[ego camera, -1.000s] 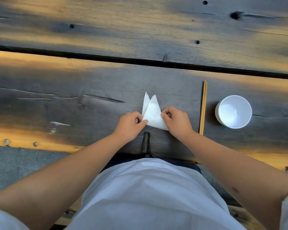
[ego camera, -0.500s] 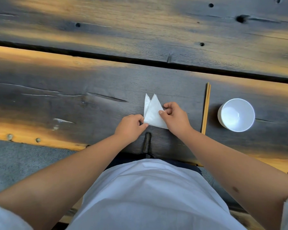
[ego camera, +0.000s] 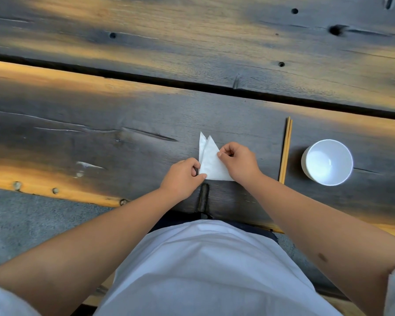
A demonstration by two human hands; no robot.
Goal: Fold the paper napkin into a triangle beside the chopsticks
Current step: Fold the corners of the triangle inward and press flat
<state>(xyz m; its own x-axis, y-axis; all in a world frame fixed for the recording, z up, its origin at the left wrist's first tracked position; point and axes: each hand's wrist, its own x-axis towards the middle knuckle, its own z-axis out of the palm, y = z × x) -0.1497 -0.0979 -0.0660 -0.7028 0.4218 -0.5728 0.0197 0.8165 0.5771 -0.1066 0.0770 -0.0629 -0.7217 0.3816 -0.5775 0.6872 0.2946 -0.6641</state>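
The left hand [ego camera: 182, 176] is curled up, with its fingers bent in. Its thumb and first finger pinch the near left corner of the paper napkin [ego camera: 211, 165]. The right hand [ego camera: 238, 161] is curled too. Its fingertips [ego camera: 219, 155] pinch the right slanted edge of the napkin, about halfway up. So both hands are holding the napkin, one on each side.

The napkin is white and lies on the dark wooden worktop [ego camera: 100, 137], right in front of the person. It is folded into a pointy shape. Two points stick up at the far end, one a bit behind the other, so the layers do not line up all the way. The near edge lies flat on the wood.

The chopsticks [ego camera: 286, 151] lie to the right of the napkin. They are light wood, side by side, and point straight away from the person. The right hand sits between the napkin and the chopsticks and does not touch them. The napkin and the chopsticks are near each other but apart.

A white bowl [ego camera: 327, 162] stands just right of the chopsticks. It looks empty inside.

A long dark gap [ego camera: 146, 76] runs across the worktop farther back. The person's white shirt [ego camera: 203, 270] fills the bottom of the view.
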